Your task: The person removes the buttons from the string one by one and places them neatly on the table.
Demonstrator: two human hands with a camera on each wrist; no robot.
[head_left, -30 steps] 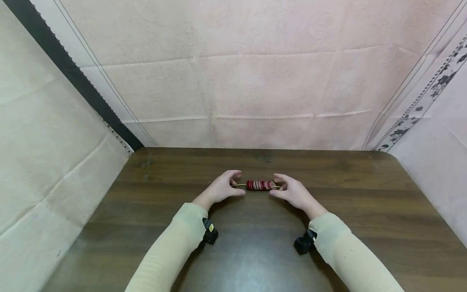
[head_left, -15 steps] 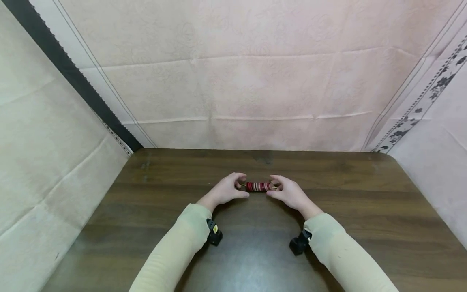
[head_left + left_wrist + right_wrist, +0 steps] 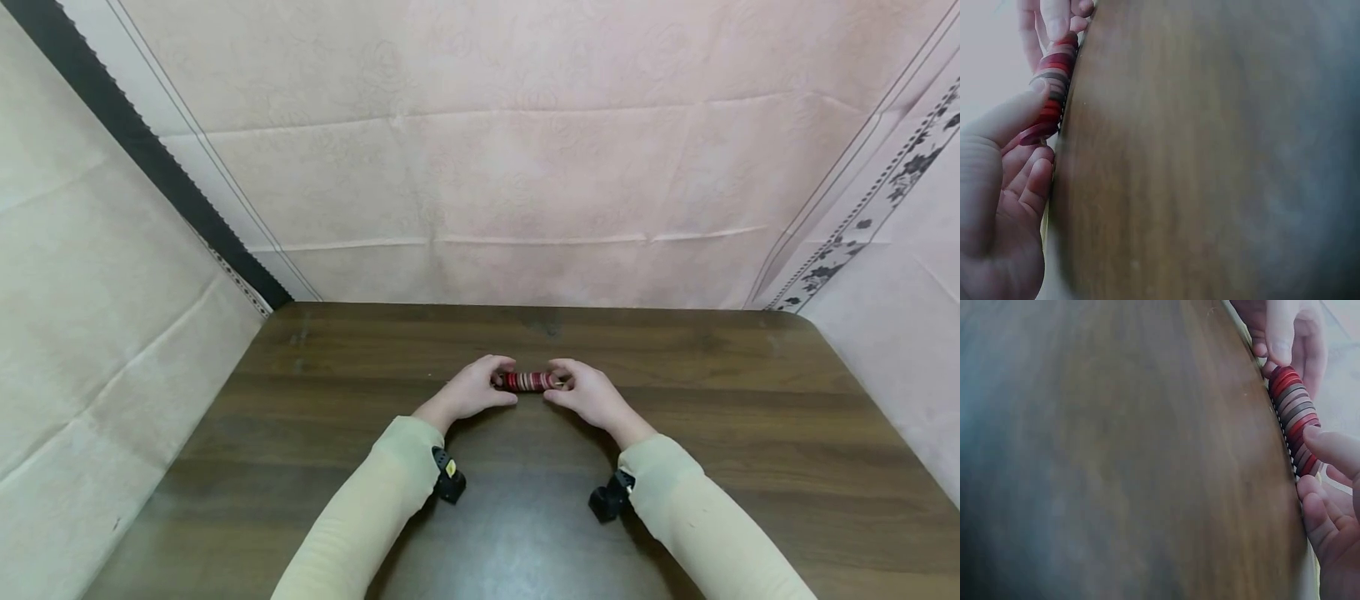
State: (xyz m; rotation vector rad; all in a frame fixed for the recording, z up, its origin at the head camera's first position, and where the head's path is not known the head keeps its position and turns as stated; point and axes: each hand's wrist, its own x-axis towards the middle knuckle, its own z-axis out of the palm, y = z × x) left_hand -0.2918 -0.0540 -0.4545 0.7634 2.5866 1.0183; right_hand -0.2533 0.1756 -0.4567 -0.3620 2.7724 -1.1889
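My left hand [image 3: 476, 389] and right hand [image 3: 597, 397] are apart from each other, each with thumb and fingers curled round one end of a roll of stacked discs [image 3: 527, 382], which lies between them. Nearest to me, my pale left sleeve [image 3: 360, 508] and right sleeve [image 3: 712, 517] slant inward over a brown wooden table [image 3: 532, 467]. I wear a black left-wrist device [image 3: 449, 476] and a black right-wrist device [image 3: 611, 497].

Beyond them, the discs sit side by side in bright red, dark red, pink and grey, toward the far part of the tabletop; I cannot tell whether they touch the wood. A bit of yellow strand [image 3: 560, 384] shows at my right fingers.

Behind the table's far edge hangs a creased, pale pink cloth [image 3: 480, 183], with a black band [image 3: 150, 154] to the left and a floral border [image 3: 911, 171] to the right.
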